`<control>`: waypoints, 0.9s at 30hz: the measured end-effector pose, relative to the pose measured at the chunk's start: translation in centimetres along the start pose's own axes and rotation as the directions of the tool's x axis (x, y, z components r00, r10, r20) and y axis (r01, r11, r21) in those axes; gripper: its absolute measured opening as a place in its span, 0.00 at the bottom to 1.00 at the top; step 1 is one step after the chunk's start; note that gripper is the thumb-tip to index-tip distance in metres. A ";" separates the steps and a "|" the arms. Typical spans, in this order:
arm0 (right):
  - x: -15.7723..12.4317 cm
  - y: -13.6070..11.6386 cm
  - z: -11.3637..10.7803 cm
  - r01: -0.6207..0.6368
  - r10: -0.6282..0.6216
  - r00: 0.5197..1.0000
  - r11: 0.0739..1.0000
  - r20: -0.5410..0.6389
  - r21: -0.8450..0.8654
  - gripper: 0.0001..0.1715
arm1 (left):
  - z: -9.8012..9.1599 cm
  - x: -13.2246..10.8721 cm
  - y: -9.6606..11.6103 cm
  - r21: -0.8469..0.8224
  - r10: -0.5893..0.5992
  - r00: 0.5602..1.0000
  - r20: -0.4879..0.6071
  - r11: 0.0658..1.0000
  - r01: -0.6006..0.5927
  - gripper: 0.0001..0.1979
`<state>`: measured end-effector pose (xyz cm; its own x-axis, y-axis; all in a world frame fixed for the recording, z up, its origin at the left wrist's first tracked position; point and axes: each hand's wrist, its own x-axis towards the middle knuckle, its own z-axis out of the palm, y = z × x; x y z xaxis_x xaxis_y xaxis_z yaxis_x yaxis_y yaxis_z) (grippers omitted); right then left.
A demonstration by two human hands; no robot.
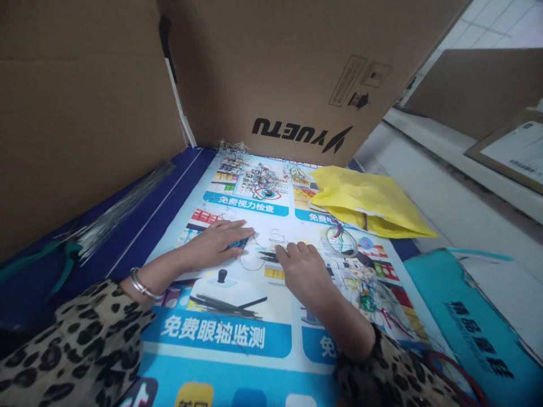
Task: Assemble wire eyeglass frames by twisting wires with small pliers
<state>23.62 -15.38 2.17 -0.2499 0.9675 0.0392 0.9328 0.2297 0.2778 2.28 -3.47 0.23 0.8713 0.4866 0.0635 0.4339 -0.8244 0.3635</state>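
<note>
My left hand point(218, 243) lies on the printed sheet point(275, 336), fingers stretched out toward the right. A thin, curved wire point(246, 265) runs by its fingertips. My right hand point(307, 277) is closed around fine-nosed pliers point(268, 256); only their two dark, pointed tips show, aimed at the left hand, and the handles are hidden in the palm. Just beyond the tips lies a small coil of fine wire point(276, 234). Nearer to me, a bundle of dark straight wires point(229, 307) rests on the sheet.
Teal-handled pliers point(70, 263) and a sheaf of straight wires point(123, 212) lie at left. Tangled wire pieces point(263, 178) sit farther back. A yellow bag point(369, 198), a clear ring point(343, 243) and a teal packet point(470, 316) are at right. Cardboard walls point(271, 68) stand behind.
</note>
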 end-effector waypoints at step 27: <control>0.4 4.9 -1.9 -0.345 0.335 0.937 0.932 0.100 0.112 0.12 | 0.5 0.5 -0.8 -0.188 -0.106 0.873 -0.476 0.982 0.016 0.12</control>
<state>27.54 -14.04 5.40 0.1043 0.9940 0.0334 0.9845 -0.1079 0.1384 2.46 -2.68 -0.54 0.6057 0.6496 0.4596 0.3972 -0.7473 0.5327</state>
